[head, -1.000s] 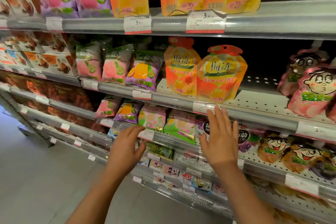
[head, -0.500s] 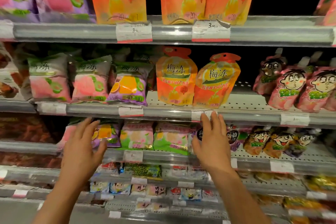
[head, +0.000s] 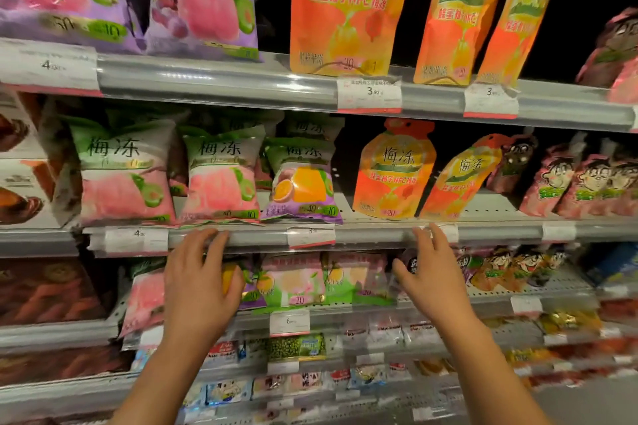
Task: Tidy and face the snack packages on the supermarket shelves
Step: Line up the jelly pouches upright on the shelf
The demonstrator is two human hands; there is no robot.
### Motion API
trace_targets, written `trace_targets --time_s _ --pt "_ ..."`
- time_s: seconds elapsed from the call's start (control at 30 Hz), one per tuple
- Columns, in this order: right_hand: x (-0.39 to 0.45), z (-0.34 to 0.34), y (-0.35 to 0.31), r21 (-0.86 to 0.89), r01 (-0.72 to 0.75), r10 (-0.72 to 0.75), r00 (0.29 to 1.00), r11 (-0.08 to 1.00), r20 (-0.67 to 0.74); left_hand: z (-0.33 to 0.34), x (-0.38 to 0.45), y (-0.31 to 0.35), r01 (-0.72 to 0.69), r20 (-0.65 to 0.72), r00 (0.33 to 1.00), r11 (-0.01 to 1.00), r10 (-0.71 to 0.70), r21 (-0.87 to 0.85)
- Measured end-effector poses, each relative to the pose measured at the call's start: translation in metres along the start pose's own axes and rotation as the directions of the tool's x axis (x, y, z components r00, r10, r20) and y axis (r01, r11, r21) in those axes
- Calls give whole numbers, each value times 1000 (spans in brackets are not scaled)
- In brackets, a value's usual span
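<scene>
Nothing is held yet: the left hand (head: pixel 198 286) and right hand (head: pixel 431 281) are raised with fingers spread. The leaning orange pouch (head: pixel 459 179) on the middle shelf (head: pixel 373 236) is left to be straightened.

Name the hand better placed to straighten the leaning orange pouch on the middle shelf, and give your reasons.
Right. The right hand is raised open just under the shelf rail, almost directly below the leaning orange pouch. The left hand sits further left, below the pink bags, so it would probably have to cross over.
</scene>
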State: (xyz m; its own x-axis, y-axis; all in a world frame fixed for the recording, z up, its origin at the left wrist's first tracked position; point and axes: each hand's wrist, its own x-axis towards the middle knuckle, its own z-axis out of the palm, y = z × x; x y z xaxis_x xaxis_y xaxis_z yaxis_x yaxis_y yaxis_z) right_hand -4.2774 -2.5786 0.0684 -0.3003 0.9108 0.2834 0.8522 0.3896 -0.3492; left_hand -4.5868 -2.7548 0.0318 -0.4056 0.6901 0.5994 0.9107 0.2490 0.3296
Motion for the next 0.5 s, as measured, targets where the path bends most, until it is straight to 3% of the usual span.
trace_targets --time_s 0.17,0.37,0.5 --pt "2 -10 -58 175 260 -244 964 950 -110 7 -2 -1 21 9 1000 998 -21 54" --pt "33 8 -92 341 229 -191 971 912 -142 8 -10 -4 3 114 993 985 -23 173" --pt "54 17 -117 292 145 -125 988 945 -88 7 -10 -1 24 122 991 980 -49 199"
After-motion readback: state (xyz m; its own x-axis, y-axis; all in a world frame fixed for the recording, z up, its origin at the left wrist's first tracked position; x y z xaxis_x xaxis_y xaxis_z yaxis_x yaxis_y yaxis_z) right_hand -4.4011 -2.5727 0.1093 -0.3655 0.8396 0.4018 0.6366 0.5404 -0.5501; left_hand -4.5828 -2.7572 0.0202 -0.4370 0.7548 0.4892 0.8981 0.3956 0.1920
